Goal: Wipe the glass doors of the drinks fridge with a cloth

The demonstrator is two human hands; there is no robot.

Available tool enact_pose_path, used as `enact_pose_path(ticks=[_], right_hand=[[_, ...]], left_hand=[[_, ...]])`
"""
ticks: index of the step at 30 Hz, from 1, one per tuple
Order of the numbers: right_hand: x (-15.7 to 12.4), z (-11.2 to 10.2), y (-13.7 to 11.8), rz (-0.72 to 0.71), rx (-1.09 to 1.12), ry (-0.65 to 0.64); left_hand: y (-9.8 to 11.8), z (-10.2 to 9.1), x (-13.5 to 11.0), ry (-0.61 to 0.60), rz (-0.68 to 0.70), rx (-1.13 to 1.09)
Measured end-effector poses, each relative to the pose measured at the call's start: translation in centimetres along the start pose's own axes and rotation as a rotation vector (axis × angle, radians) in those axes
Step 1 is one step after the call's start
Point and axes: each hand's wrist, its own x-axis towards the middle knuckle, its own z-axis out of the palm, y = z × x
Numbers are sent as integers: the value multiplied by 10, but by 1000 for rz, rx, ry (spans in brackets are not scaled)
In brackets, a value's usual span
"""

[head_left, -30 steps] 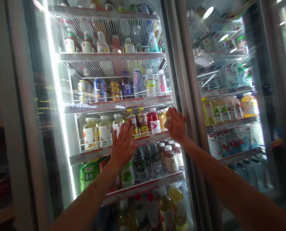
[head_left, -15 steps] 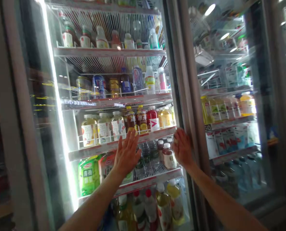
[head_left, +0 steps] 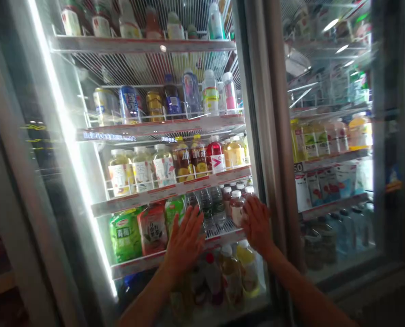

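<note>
Dim shop light sits at far left against the pale metal frame (head_left: 22, 236) of a drinks cooler, whose glass door (head_left: 42, 150) carries a bright LED strip (head_left: 68, 150) down its inner edge. Behind the glass, wire shelves with red price rails climb in tiers: cans (head_left: 129, 105) stand on one tier, and a row of pale juice bottles (head_left: 163, 165) stands on the tier below it. On a lower tier, at the left, sit green-labelled bottles (head_left: 125, 235) and a red-labelled bottle (head_left: 152, 229). The left hand (head_left: 185, 240) is next, open with its fingers spread, lying flat against the glass in front of that lower tier, its fingertips (head_left: 197, 215) reaching up towards clear water bottles (head_left: 205, 209) inside. The right hand (head_left: 257, 225) is also open, its palm on the glass near the door's right edge, with its fingers loosely apart and a white-capped milky drink bottle (head_left: 237, 208) just beside them behind the pane. Neither hand grips anything. Right of that hand runs the metal door post (head_left: 274, 136), and beyond it a second glass door (head_left: 348, 281) shows yellow-capped bottles (head_left: 359, 131) and, lower down, water bottles (head_left: 345, 236), all dimmer.
</note>
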Motion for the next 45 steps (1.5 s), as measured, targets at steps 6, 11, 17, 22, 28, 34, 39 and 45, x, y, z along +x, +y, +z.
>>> enact_pose_path(ticks=[6,11,17,22,28,34,39,45], right_hand=[[13,2,-19,-144,49,-21],[-39,-7,-33,-387,102,-238],[19,7,-36,-194,83,-66],[-14,-1,-56,-454,137,-241],[30,11,-63,-268,97,-125],[3,6,-87,-571,209,-236],[21,13,-93,-457,201,-205],[21,23,-112,-464,265,-221]], left_hand=[[1,0,-10,-22,1,23],[-3,-2,-27,-21,30,35],[-10,-7,-33,-35,8,22],[-15,-9,-42,-36,-34,18],[-27,-14,-48,-21,-25,65],[-36,-24,-63,-17,-76,73],[-51,-33,-73,-21,-117,100],[-60,-35,-76,-25,-160,127]])
